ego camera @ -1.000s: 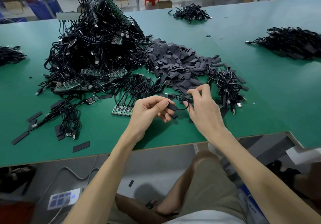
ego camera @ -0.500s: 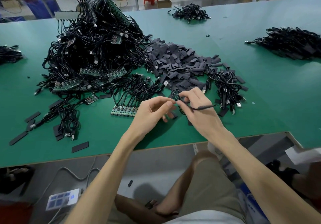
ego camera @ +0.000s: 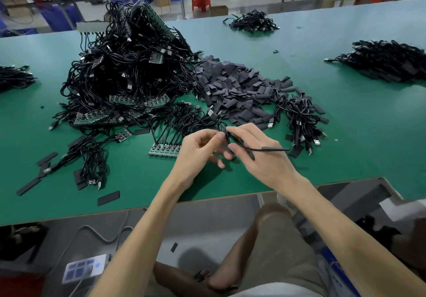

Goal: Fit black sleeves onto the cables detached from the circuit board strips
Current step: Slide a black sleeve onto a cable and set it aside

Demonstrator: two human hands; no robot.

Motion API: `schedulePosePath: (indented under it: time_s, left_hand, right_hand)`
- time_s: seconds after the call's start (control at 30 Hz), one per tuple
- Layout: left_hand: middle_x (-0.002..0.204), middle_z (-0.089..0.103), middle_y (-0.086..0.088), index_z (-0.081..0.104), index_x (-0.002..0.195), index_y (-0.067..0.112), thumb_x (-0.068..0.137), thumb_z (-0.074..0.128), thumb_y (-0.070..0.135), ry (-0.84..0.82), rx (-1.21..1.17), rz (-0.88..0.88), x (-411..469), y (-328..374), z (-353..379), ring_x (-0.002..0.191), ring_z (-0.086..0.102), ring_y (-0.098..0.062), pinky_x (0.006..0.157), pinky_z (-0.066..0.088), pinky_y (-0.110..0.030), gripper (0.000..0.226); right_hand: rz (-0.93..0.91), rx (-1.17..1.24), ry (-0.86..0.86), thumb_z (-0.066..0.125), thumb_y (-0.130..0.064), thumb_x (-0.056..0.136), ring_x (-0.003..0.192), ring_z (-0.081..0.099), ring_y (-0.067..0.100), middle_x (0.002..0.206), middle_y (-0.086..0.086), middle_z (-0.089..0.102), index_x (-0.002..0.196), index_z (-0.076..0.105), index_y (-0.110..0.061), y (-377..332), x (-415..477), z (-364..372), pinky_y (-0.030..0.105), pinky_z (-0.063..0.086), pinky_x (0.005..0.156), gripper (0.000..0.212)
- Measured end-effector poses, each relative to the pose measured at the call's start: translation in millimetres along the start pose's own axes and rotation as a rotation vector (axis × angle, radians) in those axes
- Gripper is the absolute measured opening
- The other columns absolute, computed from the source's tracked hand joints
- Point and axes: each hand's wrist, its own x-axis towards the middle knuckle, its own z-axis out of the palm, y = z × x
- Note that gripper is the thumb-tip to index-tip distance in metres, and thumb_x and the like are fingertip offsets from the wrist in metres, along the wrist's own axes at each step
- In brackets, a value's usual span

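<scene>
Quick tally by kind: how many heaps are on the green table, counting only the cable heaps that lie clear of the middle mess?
Cable heaps lying clear: 3 (far, right, left edge)
Sleeve heap: 1
Heap of cables with board strips: 1
Total: 5

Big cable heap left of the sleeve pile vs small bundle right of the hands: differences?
Size: the big heap is far larger and stacked tall; the small bundle is low and compact.
Contents: the heap holds green circuit board strips; the bundle shows only loose cables.
Place: heap left of the sleeve pile, bundle at its right end.
Shared: black cables with USB plugs, on the green table.
</scene>
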Motion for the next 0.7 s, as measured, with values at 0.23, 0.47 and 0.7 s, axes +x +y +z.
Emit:
schedulePosePath:
  time_s: [0.23,0.47,0.7]
  left_hand:
    - [0.078,0.07,-0.023,0.063,0.093,-0.001,0.101,0.062,0.016,0.026,-0.073,-0.012,-1,2,-5,0.057,0.066,-0.024,0.059,0.057,-0.028,0.019]
    - [0.07,0.066,-0.001,0.072,0.087,0.016,0.1,0.062,0.021,0.058,-0.195,-0.015,2,3,-9,0.061,0.063,-0.016,0.06,0.055,-0.029,0.017]
    - [0.072,0.061,-0.003,0.073,0.1,0.008,0.099,0.064,0.024,0.043,-0.163,-0.094,17,10,-13,0.06,0.055,-0.018,0.059,0.047,-0.031,0.018]
  right_hand:
    - [-0.049,-0.01,-0.054,0.057,-0.031,0.104,0.114,0.061,0.013,0.128,-0.001,0.062,0.15,0.05,-0.017,-1,1,1,0.028,0.052,0.093,0.049]
    - [0.076,-0.079,-0.124,0.05,-0.04,0.104,0.083,0.039,-0.001,0.124,-0.007,0.052,0.153,0.038,-0.017,0,2,4,0.035,0.054,0.075,0.056]
    - [0.071,-0.11,-0.164,0.058,-0.033,0.102,0.084,0.036,-0.002,0.124,-0.004,0.053,0.142,0.049,-0.015,1,1,4,0.034,0.054,0.076,0.045]
